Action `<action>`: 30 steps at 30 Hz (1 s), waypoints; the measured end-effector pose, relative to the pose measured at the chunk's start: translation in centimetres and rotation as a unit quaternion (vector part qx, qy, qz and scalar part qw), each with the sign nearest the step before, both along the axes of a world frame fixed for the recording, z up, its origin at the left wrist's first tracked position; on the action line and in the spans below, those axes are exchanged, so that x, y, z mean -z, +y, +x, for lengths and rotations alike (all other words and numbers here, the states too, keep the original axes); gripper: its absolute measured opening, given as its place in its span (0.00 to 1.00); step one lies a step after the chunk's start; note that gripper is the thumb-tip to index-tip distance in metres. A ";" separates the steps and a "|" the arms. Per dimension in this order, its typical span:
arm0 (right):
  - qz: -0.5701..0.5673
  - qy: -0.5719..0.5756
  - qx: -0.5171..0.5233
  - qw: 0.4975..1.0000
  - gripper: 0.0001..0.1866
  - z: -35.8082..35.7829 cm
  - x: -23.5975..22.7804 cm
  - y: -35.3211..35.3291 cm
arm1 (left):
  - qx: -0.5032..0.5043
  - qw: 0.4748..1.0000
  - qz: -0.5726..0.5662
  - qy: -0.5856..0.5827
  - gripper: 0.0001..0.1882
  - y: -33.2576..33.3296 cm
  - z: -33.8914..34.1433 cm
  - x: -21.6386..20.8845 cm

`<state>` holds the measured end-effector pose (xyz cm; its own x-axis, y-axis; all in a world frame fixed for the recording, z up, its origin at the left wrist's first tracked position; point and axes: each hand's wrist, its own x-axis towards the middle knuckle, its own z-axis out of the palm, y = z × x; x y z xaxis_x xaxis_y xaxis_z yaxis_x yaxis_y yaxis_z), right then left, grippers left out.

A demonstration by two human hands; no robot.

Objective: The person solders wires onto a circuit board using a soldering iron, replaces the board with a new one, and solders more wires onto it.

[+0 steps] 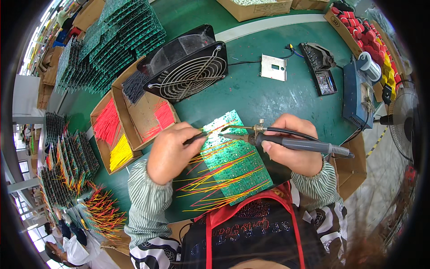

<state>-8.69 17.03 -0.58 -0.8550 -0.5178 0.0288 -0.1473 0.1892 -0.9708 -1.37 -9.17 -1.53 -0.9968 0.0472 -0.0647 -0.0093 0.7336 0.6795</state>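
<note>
A green circuit board (237,168) lies tilted on the table in front of me, with rows of red and yellow wires (219,184) sticking out past its left side. My right hand (298,143) grips a grey soldering iron (295,144), along which a black solder feed tube (286,131) runs to a thin brass-coloured nozzle (239,127). The iron's tip meets the upper part of the board. At the board's upper left edge, my left hand (172,150) is closed on a thin dark piece (195,138); its kind is unclear.
A black fan (188,67) stands behind cardboard trays (130,114) of red, yellow and dark wires. Stacked circuit boards (121,36) fill the far left. At right are a blue solder-feeding unit (358,92) with a spool (370,67), and a black tool holder (321,67).
</note>
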 end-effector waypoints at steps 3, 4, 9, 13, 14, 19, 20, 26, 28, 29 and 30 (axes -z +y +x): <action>-0.001 -0.026 0.012 1.000 0.10 0.1 0.0 0.4 | -0.056 0.967 -0.166 0.187 0.04 -1.1 0.2 -1.5; -0.001 -0.026 0.014 1.000 0.10 0.1 0.1 0.6 | -0.093 0.964 -0.175 0.179 0.05 -0.8 0.2 -2.2; 0.003 -0.044 0.024 0.999 0.09 -0.2 0.0 1.2 | 0.030 0.989 -0.085 0.121 0.06 1.9 -0.5 -1.3; -0.005 -0.034 0.028 0.999 0.09 0.0 0.0 1.0 | 0.021 0.994 -0.067 0.082 0.07 2.6 -0.9 0.4; -0.002 -0.037 0.033 0.999 0.09 0.0 0.0 1.1 | 0.013 0.994 -0.063 0.085 0.08 2.7 -1.1 0.7; 0.018 -0.051 0.036 0.998 0.09 -0.3 0.1 1.1 | 0.012 0.996 -0.054 0.069 0.08 3.0 -1.5 0.7; 0.017 -0.051 0.034 0.998 0.10 -0.3 0.2 1.1 | 0.016 0.997 -0.048 0.065 0.08 3.0 -1.5 0.8; 0.002 -0.032 0.020 0.999 0.09 -0.5 0.6 0.7 | 0.010 0.997 -0.049 0.054 0.09 2.9 -1.5 0.9; -0.009 -0.035 0.025 0.999 0.09 -0.5 0.6 0.7 | 0.013 0.997 -0.046 0.061 0.09 2.9 -1.6 1.1; 0.001 -0.020 0.019 1.000 0.09 -0.6 0.6 0.8 | 0.011 0.997 -0.045 0.068 0.09 2.9 -1.6 1.2; 0.011 -0.005 0.013 1.000 0.09 -0.6 0.6 0.8 | 0.012 0.997 -0.045 0.068 0.09 2.9 -1.6 1.1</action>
